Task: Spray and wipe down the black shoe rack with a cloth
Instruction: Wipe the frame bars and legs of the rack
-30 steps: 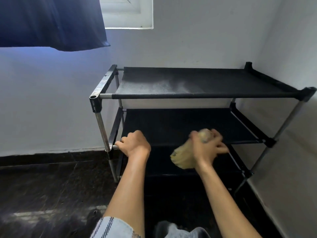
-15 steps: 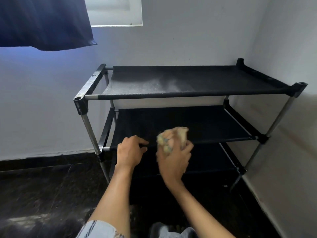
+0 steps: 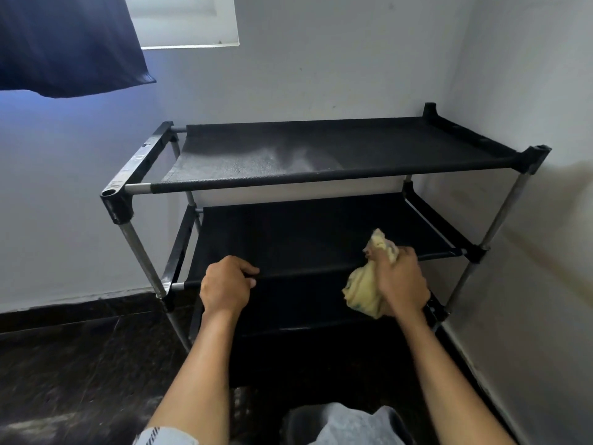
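Left hand [image 3: 226,285] curled round the front bar of the middle shelf [image 3: 308,239] of the black shoe rack [image 3: 321,152], right hand [image 3: 401,277] clenching a bunched yellow cloth [image 3: 364,292] at that bar's right end. Likely to rock the light frame if pressed hard. Now further right than half a second ago.

Shoe rack [image 3: 321,149]: black fabric shelves, black corner joints, silver-grey metal poles; pale grey dusting on top shelf. Cloth [image 3: 365,290] in my right hand [image 3: 401,284]: pale yellow. Wall [image 3: 321,59]: white. Floor [image 3: 64,364] at 8 o'clock: dark, glossy. Curtain [image 3: 64,43] at 10 o'clock: dark navy.
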